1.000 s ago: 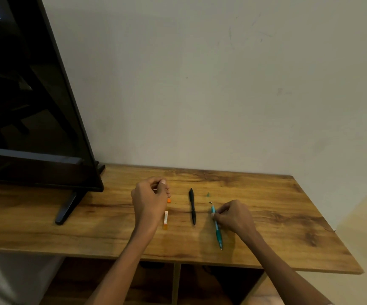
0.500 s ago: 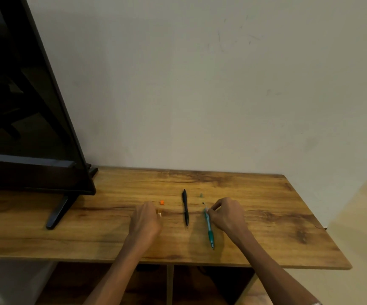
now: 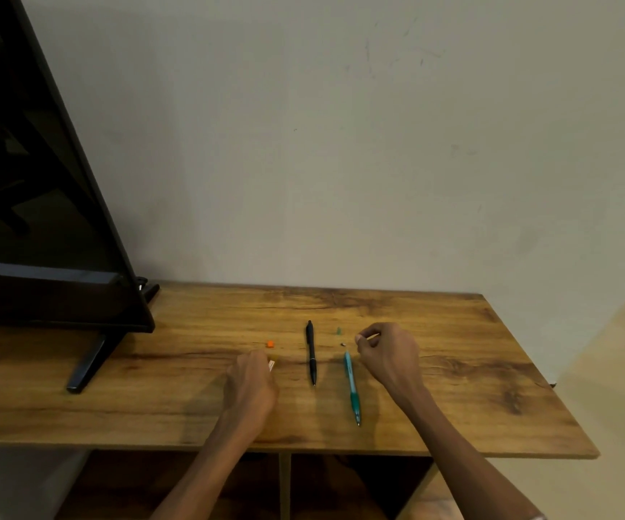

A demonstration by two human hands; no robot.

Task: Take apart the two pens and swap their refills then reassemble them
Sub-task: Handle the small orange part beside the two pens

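A: How far along does the person seem?

B: Partway, by the look of it. Just below the centre of the frame the black pen lies whole on the wooden table, while the teal pen to its right lies with small loose bits above it, a green piece and a tiny dark speck. An orange cap sits left of the black pen.

A: And the hands?

B: The left hand is curled over an orange barrel piece; whether it grips it cannot be told. The right hand pinches something thin, possibly a refill, too small to tell.

A: What's left?

B: Probably the swap and reassembly.

A: Any containers?

B: None; only open shelf bays under the table, contents too dark to see, and a dark screen at upper left
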